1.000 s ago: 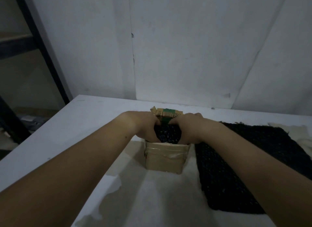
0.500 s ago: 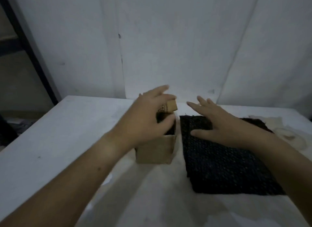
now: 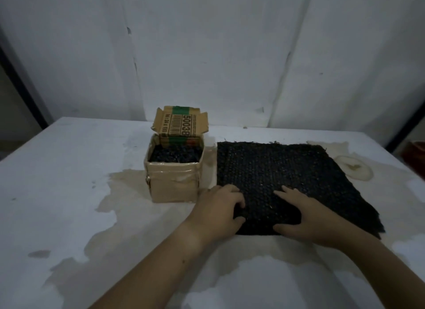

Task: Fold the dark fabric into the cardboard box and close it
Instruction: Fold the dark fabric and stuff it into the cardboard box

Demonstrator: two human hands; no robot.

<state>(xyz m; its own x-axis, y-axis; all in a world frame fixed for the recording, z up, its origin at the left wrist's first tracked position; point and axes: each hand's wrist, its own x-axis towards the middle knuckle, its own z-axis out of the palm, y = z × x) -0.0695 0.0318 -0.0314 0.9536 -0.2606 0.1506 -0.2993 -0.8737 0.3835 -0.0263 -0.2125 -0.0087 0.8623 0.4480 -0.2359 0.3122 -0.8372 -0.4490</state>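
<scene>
1. Table (image 3: pixel 69 193): bears every item. Pale top, with brown stains (image 3: pixel 119 193) round the box and beside the fabric.
2. Fabric (image 3: pixel 287 170): lies unfolded on the table, just right of the box, parted from it by a narrow strip of tabletop. Far too wide for the box in this state, so judged spread out for folding down before packing. Looks slightly raised between the two hands, judged the start of a fold.
3. Box (image 3: pixel 172 186): stands upright on the table, left of the fabric, taped round the upper wall. Not yet closed. Rear flap (image 3: pixel 181 124) stands up with its printed face toward the camera, leaving the mouth free for loading. Already packed nearly to the rim with a dark filling (image 3: pixel 174 155) of the same knobbly look as the fabric. Little room judged left inside.
4. Right hand (image 3: pixel 305 219): rests on top of the fabric by its near edge. Fingers fairly straight and spread, thumb along the edge, nothing clasped. No telling whether the thumb tip goes beneath. Judged placed to pin the sheet down.
5. Left hand (image 3: pixel 218 212): sits at the near-left edge of the fabric. Fingers curled over the top, thumb at the edge below, fabric pinched between them in a narrow grip. Judged placed to lift that edge over.
</scene>
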